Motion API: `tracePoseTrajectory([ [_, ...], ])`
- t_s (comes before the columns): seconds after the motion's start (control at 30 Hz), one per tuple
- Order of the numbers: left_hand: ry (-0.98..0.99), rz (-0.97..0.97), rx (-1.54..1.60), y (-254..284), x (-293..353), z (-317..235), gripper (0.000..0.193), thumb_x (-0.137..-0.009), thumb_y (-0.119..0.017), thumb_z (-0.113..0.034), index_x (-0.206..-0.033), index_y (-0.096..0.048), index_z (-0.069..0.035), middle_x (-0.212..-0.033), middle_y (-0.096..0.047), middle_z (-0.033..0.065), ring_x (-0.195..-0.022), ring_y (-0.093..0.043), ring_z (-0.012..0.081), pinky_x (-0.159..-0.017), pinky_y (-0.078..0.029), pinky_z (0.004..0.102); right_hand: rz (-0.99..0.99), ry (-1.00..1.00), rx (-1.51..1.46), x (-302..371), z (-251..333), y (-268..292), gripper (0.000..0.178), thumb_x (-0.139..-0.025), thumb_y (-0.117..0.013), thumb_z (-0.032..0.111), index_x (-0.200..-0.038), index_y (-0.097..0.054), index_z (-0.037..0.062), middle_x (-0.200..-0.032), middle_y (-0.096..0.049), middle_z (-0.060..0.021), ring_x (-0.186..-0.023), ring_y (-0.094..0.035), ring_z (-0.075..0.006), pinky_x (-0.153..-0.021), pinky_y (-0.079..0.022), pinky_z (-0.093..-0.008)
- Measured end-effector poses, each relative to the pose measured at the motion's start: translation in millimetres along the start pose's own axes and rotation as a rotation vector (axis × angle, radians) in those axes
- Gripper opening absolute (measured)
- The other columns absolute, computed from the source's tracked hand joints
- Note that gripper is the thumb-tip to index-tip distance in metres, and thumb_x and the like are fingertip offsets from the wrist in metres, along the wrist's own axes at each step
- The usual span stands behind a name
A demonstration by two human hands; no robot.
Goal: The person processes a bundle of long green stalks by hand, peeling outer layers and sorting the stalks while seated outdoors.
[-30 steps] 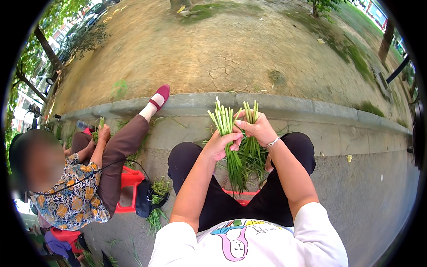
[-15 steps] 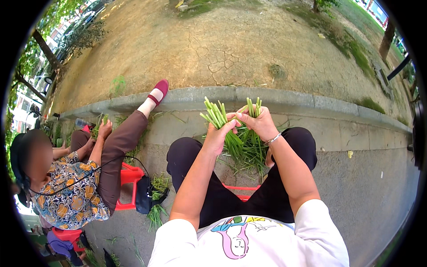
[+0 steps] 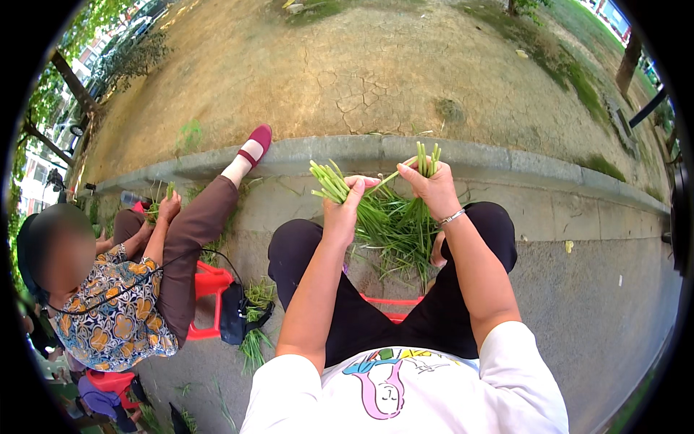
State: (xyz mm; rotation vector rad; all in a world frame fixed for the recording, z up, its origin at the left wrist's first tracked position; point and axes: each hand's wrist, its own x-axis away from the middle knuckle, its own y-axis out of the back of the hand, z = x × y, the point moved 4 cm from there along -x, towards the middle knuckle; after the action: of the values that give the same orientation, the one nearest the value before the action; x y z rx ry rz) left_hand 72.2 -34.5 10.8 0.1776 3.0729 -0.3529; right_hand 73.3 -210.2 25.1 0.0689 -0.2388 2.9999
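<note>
My left hand (image 3: 342, 215) is closed round a bunch of thick, pale-green vegetable stems (image 3: 329, 181), their cut-looking ends fanning up past the thumb. A smaller green bunch (image 3: 429, 160) stands upright in my closed right hand (image 3: 435, 189), which wears a silver bracelet. Between the two hands, a single stem (image 3: 385, 179) slants from the left fingers to the right thumb and fingertips. Below them, between my knees, lies a loose heap of long, thin greens (image 3: 390, 228). The bunches' lower ends merge with this heap, so where they stop cannot be told.
A stone kerb (image 3: 477, 160) runs beyond my hands, with cracked bare earth behind. At my left sits a person (image 3: 108, 304) handling greens, one leg stretched toward the kerb. Beside them are a red stool (image 3: 210, 289), a dark bag (image 3: 233, 315) and scattered greens (image 3: 253, 351).
My hands have moved apart, the left one leftward and the right one slightly rightward. The single stem now spans the gap between them. The person at my left has barely shifted.
</note>
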Motion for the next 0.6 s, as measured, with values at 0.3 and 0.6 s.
tracePoseTrajectory([
  [0.3,-0.002,0.043,0.142,7.2,-2.0,-10.6,0.015,-0.086,-0.055,-0.015,-0.084,-0.063,-0.003,-0.103,-0.062,0.0146,-0.111,-0.048,0.0242,-0.099,-0.030,0.0393,-0.110,-0.038,-0.004,-4.7,-8.0,5.9,0.014,-0.076,-0.070,0.015,-0.073,-0.062,0.0034,-0.055,-0.050,0.0042,-0.041,-0.040,-0.0032,-0.037,-0.029,-0.0192],
  [0.6,-0.136,0.431,-0.035,5.2,6.5,-35.6,0.015,-0.084,-0.058,-0.017,-0.078,-0.062,-0.005,-0.096,-0.062,0.0116,-0.117,-0.042,0.0319,-0.099,-0.028,0.0446,-0.189,-0.094,-0.185,-11.3,-12.1,25.9,0.013,-0.075,-0.069,0.012,-0.072,-0.059,0.0038,-0.050,-0.045,0.0034,-0.039,-0.038,-0.0054,-0.037,-0.032,-0.0221],
])
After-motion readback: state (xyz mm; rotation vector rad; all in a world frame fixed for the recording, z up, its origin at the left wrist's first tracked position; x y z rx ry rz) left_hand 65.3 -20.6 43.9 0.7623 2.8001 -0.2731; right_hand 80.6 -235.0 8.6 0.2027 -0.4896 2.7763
